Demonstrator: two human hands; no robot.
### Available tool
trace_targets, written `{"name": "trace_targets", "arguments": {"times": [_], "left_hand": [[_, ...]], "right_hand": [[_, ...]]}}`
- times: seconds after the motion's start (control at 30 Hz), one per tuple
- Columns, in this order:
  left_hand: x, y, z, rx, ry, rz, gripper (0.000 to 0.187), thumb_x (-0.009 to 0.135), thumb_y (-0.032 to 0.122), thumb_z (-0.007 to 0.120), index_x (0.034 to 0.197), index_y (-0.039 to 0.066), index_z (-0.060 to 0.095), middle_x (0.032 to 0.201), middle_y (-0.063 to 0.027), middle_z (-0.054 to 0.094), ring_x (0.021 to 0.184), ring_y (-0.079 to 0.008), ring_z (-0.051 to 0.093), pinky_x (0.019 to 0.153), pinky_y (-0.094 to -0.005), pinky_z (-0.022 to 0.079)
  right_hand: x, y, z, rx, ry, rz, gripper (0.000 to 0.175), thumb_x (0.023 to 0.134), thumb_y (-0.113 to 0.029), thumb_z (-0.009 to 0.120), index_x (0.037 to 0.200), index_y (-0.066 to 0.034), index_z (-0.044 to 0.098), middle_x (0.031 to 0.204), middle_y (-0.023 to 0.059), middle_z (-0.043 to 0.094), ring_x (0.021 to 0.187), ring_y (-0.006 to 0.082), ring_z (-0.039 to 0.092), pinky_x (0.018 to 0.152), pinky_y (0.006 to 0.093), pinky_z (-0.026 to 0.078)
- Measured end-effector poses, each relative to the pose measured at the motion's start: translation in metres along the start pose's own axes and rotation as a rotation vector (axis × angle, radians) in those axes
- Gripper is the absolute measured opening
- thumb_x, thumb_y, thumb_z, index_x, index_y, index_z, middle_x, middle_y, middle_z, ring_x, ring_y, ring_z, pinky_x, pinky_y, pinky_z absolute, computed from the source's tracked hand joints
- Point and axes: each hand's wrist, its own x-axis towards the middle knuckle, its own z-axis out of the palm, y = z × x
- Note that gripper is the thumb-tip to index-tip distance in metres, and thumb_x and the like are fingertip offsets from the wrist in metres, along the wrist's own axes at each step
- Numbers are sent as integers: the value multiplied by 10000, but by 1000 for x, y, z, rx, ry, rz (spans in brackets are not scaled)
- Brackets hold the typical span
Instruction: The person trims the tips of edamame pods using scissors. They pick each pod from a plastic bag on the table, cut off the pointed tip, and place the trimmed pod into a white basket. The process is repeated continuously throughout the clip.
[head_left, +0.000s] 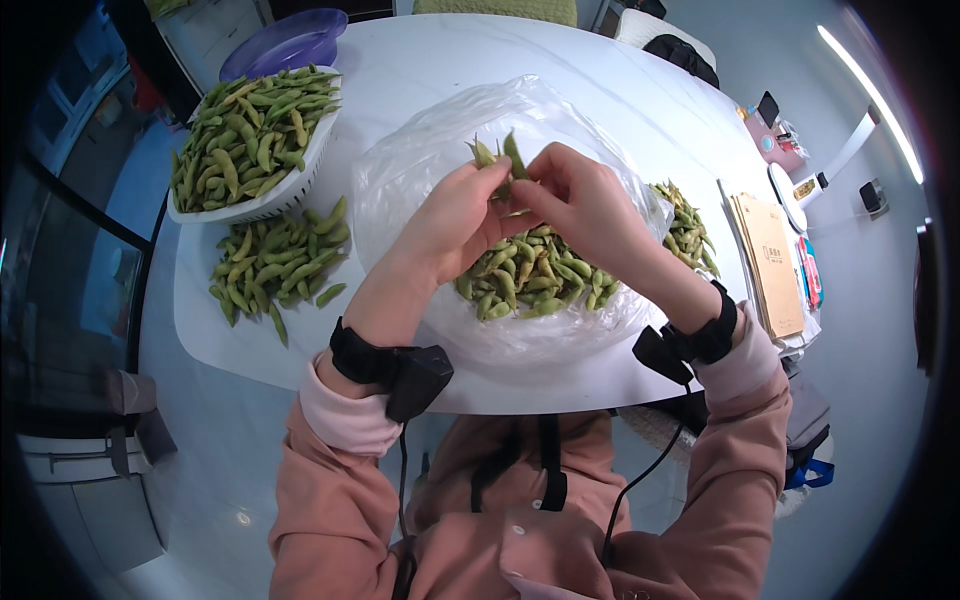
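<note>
My left hand (469, 214) grips a few green edamame pods (486, 156) that stick up past its thumb. Close against it, my right hand (574, 191) pinches an upright edamame pod (514, 154) between thumb and fingers. The fingertips of both hands nearly meet, and the pods' lower ends are hidden behind them. Below the hands, a heap of edamame pods (532, 277) lies on a spread clear plastic bag (427, 135). To the left, a white plastic basket (307, 180) is piled high with pods, and a loose pile of pods (281, 259) rests on the table in front of it.
The white marble-patterned table (420, 60) has a rounded edge. A purple basin (289, 41) stands behind the basket. Right of the bag lies another pod pile (686, 229), then brown paper envelopes (769, 262). Cables (649, 469) run down from the black wrist devices (420, 379).
</note>
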Motion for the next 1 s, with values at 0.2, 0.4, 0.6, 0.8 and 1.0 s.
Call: {"name": "trace_targets", "arguments": {"times": [0.2, 0.4, 0.6, 0.8, 1.0], "left_hand": [[2, -2, -8, 76, -1, 113, 270, 1009, 199, 452, 1148, -31, 475, 1103, -102, 537, 1003, -176, 600, 862, -307, 545], [-2, 7, -12, 68, 137, 164, 241, 986, 209, 525, 1139, 24, 510, 1071, -49, 522, 984, -159, 598, 784, -286, 551], [-6, 13, -7, 138, 202, 142, 237, 983, 180, 523, 1168, 34, 499, 1076, -38, 520, 971, -149, 588, 738, -273, 534], [-2, 9, -11, 188, 142, 113, 229, 973, 131, 509, 1180, 32, 497, 1074, -50, 547, 986, -148, 586, 759, -273, 512], [-3, 6, -11, 211, -69, 63, 303, 998, 198, 497, 1242, 21, 469, 1142, -88, 559, 1039, -183, 594, 889, -317, 531]], "right_hand": [[4, -21, -7, -151, -92, -54, 249, 835, -180, 656, 1006, -9, 599, 742, 136, 663, 702, 280, 659, 640, 364, 502], [-21, -16, -1, -417, -361, -368, 246, 786, -51, 606, 1022, -93, 553, 934, 79, 599, 755, 276, 618, 623, 399, 506], [-35, 8, 20, -693, -546, -564, 254, 771, -89, 648, 1000, -69, 541, 928, 73, 545, 806, 250, 635, 606, 348, 516], [-27, 7, 18, -570, -463, -623, 198, 810, -116, 638, 981, -57, 556, 907, 81, 576, 808, 267, 641, 651, 378, 520], [-3, -13, -18, 84, -176, -70, 163, 914, -128, 574, 1003, 4, 608, 729, 88, 645, 638, 148, 611, 626, 284, 498]]}}
